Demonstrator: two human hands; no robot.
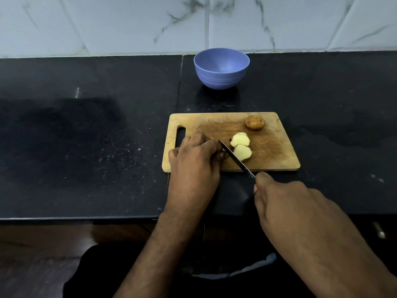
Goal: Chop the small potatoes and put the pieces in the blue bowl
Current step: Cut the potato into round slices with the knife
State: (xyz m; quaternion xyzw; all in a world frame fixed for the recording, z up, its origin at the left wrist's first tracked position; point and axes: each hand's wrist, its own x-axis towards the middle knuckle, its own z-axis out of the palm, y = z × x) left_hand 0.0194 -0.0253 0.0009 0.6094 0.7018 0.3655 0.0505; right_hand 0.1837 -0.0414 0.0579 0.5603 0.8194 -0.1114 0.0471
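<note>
The left hand (194, 157) hides the potato piece under its curled fingers.

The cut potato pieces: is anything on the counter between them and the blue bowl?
Nothing visible. The potato pieces lie on the cutting board; beyond its far edge only bare black counter leads to the blue bowl. The whole potato sits off right.

There are one blue bowl (221, 68), one wooden cutting board (279, 147), one whole small potato (254, 122), two cut potato pieces (240, 139) lying on the board, one knife (236, 159), and two hands, the left hand (193, 160) and the right hand (285, 203).
</note>
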